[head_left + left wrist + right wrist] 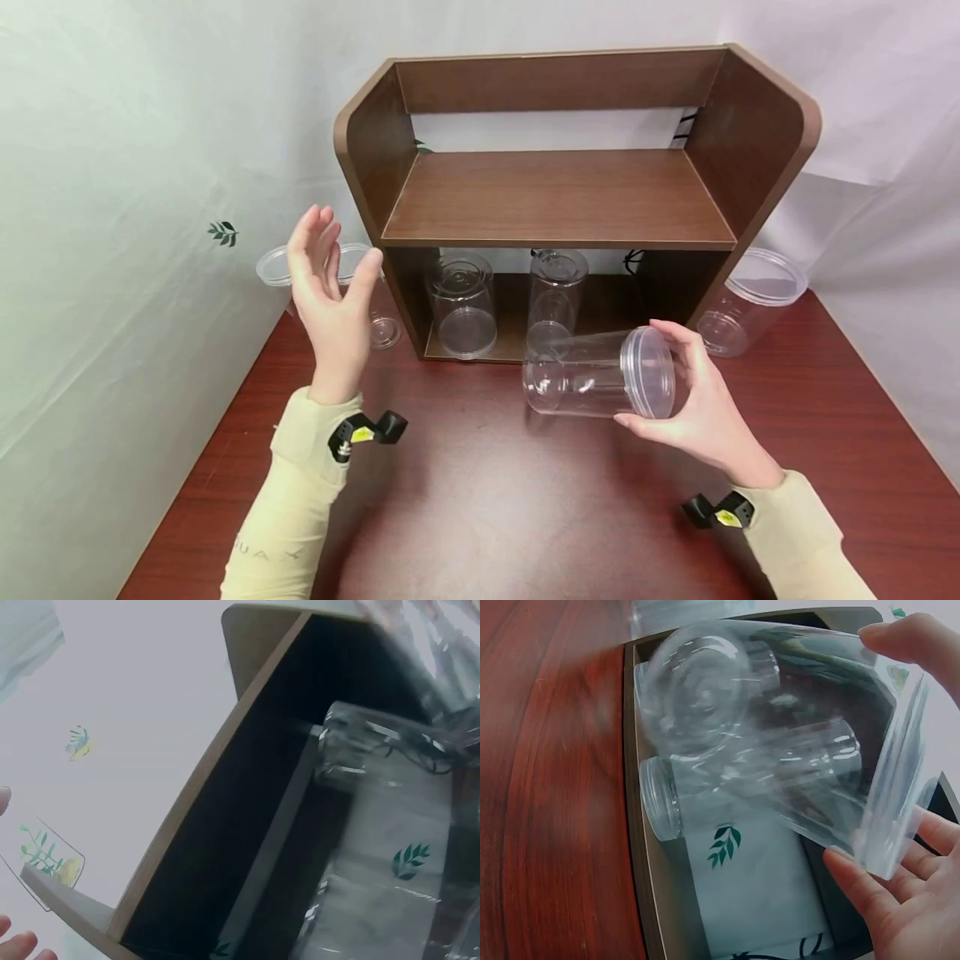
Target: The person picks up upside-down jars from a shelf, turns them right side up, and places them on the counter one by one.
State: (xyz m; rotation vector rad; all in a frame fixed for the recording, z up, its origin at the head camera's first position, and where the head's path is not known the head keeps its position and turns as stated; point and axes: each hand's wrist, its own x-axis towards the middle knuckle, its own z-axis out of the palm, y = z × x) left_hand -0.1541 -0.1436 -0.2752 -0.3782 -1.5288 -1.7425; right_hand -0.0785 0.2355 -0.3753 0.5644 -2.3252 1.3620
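Observation:
My right hand [701, 400] grips a clear plastic jar [577, 375] by its lidded end, thumb and fingers spread around the translucent lid [656, 375]. The jar lies sideways in the air before the shelf unit, its base pointing left. In the right wrist view, the held jar [817, 675] overlaps the jars behind it. Raised at the left of the unit, my left hand [330, 308] holds nothing, its fingers upward and thumb apart. Two clear jars, one at left [462, 312] and one near the middle [557, 296], stand upside down in the lower compartment.
The brown shelf unit [558, 196] stands at the back of the reddish table [487, 500]. A lidded jar [757, 292] stands at its right side. Left of it, partly behind my left hand, are more lidded jars [384, 332]. White sheeting [135, 208] hangs around the table.

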